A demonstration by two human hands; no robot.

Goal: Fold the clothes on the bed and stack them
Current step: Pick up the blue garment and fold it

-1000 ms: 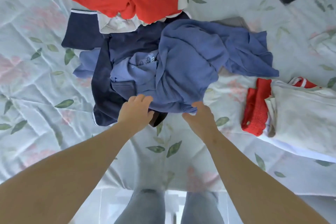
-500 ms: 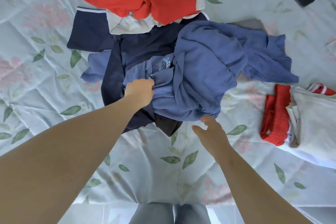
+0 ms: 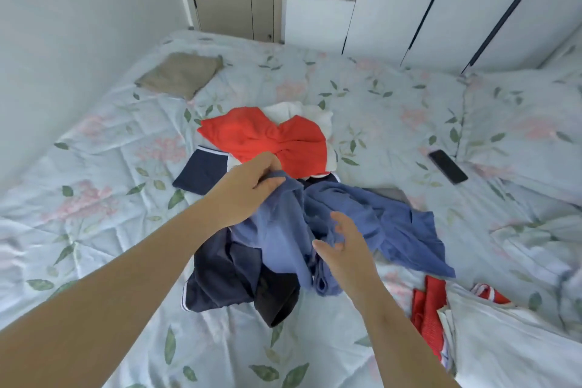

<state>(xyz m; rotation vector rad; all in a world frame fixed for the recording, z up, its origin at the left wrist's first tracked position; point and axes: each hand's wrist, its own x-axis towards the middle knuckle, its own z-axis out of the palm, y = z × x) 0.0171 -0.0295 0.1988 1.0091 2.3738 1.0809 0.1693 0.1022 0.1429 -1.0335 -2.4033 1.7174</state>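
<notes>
Your left hand [image 3: 248, 186] is up over the pile, its fingers [image 3: 269, 164] pinching the top edge of the blue garment [image 3: 283, 239], which hangs from that grip down onto the heap mid-bed. Your right hand [image 3: 343, 246] is empty, fingers [image 3: 338, 222] spread and loosely curled, right at the blue fabric's lower folds; can't tell if it's touching. A navy garment [image 3: 226, 277] lies under and left of the blue one, on the bed [image 3: 94, 198]. Beyond the pile is a red garment [image 3: 267, 135] on top of a white one [image 3: 302, 110], with a small navy piece [image 3: 201, 170] beside it. At the right edge a folded white item [image 3: 504, 340] sits on a folded red item [image 3: 428, 302]. A phone [image 3: 447, 166] is well apart, far right.
</notes>
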